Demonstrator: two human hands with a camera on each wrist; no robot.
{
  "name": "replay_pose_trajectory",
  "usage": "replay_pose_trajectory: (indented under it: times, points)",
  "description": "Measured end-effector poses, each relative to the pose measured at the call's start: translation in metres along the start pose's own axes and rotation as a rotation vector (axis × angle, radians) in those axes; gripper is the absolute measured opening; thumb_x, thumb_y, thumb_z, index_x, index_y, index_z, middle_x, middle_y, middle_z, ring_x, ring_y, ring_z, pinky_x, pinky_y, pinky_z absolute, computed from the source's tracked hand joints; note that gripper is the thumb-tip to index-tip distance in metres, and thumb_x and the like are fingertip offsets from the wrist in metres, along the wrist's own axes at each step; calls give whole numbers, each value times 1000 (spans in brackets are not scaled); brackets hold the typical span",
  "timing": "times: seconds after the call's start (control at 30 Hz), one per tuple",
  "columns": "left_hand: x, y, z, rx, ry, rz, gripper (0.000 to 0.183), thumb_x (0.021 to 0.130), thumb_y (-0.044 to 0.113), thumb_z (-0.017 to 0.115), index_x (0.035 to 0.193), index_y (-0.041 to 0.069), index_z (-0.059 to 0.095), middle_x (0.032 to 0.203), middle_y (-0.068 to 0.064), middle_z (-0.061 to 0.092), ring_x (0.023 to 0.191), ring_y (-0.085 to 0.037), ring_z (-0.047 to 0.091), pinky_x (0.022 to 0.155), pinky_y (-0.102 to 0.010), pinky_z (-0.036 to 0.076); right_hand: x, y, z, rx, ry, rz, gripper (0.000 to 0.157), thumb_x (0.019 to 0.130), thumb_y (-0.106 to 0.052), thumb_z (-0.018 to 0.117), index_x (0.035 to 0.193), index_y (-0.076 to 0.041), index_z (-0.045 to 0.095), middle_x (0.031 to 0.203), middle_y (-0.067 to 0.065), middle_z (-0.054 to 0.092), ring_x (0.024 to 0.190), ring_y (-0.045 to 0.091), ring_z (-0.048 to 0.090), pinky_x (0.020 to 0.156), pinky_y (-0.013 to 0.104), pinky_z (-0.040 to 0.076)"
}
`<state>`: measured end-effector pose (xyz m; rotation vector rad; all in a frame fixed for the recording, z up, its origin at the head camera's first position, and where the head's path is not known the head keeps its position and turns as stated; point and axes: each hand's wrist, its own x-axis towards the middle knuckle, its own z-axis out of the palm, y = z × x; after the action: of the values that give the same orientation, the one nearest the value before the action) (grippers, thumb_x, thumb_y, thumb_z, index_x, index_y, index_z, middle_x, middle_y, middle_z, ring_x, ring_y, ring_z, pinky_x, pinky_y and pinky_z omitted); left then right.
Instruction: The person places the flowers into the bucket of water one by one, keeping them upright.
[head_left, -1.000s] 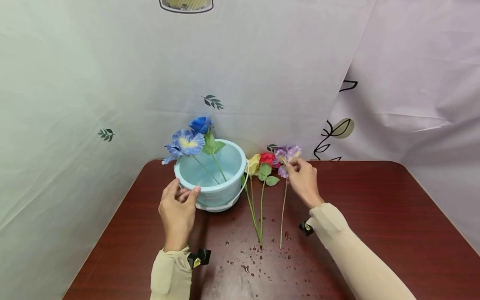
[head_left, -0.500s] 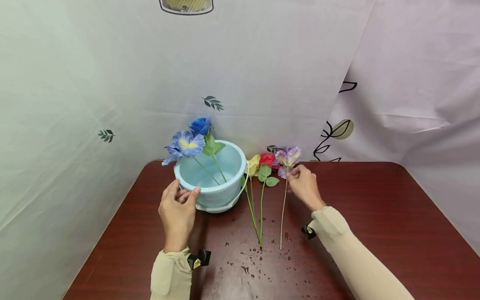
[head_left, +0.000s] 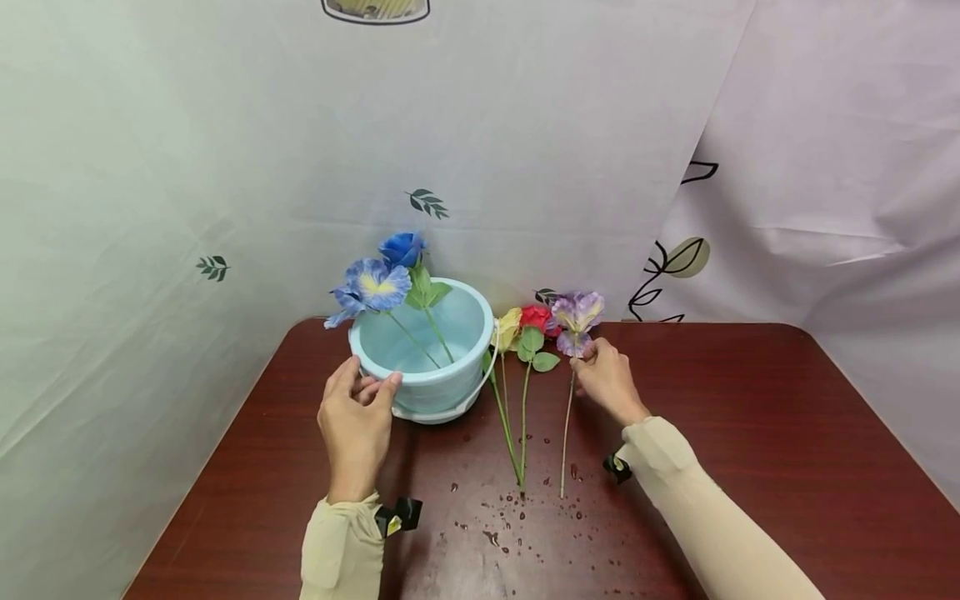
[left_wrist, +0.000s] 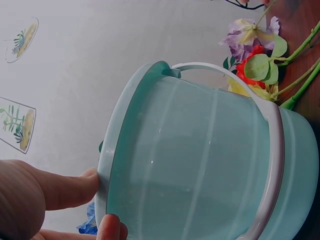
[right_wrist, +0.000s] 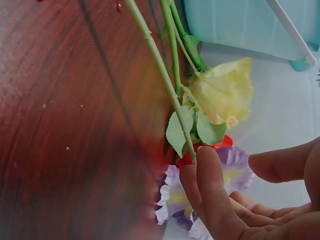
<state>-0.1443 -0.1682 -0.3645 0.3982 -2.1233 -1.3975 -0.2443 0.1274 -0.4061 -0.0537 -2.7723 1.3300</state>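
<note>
My left hand pinches the near left rim of a light blue bucket, thumb on the rim and fingertips against the outer wall in the left wrist view. A blue rose and a blue-and-yellow iris lean inside the bucket. My right hand is at the stem of a purple iris, just under its bloom. In the right wrist view the fingertips touch or nearly touch that stem, and the thumb stands apart. A red rose and a yellow flower lie between bucket and iris.
Water drops dot the dark red wooden table near the stem ends. A white handle hangs down the bucket's right side. Printed cloth hangs behind the table's far edge.
My right hand has shifted slightly down and nearer, from the purple iris's bloom to its stem. The iris lies about where it was. My left hand and the bucket have stayed put.
</note>
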Motion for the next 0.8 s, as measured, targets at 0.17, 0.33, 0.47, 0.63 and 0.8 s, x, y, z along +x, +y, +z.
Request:
replay_pose_trajectory:
  times: [0.17, 0.33, 0.47, 0.63, 0.8]
  points:
    - [0, 1, 0, -1, -2, -5, 57, 84, 6, 74, 135, -7, 51, 131, -16, 53, 96, -23, 64, 73, 1, 45, -1, 2, 1, -19, -25, -1, 21, 92, -12, 61, 99, 4, 50, 75, 13, 60, 57, 28, 68, 49, 28, 55]
    - [-1, 1, 0, 3, -3, -9, 57, 84, 6, 74, 135, -7, 50, 133, -16, 52, 96, -23, 64, 73, 1, 45, -1, 5, 4, -16, -50, 22, 23, 92, -9, 60, 104, 6, 48, 80, 16, 60, 56, 28, 67, 49, 29, 55]
    - [-1, 1, 0, -1, -2, -5, 57, 84, 6, 74, 135, -7, 50, 133, -16, 52, 96, -23, 63, 73, 1, 45, 0, 7, 6, -5, -65, 36, 27, 92, -6, 61, 109, 9, 48, 81, 18, 61, 57, 29, 68, 48, 29, 56]
    - [-1, 0, 0, -3, 3, 2, 58, 84, 6, 75, 135, -7, 51, 133, -16, 52, 95, -23, 64, 73, 1, 45, 0, 8, 9, 5, -69, 50, 30, 90, -4, 63, 110, 11, 48, 84, 24, 62, 57, 29, 68, 47, 28, 56]
    - [0, -1, 0, -4, 8, 6, 58, 83, 7, 75, 134, -7, 51, 132, -16, 53, 94, -22, 64, 73, 0, 46, 0, 10, 12, -2, -86, 57, 34, 88, -3, 64, 113, 14, 48, 91, 31, 62, 56, 27, 68, 49, 28, 57]
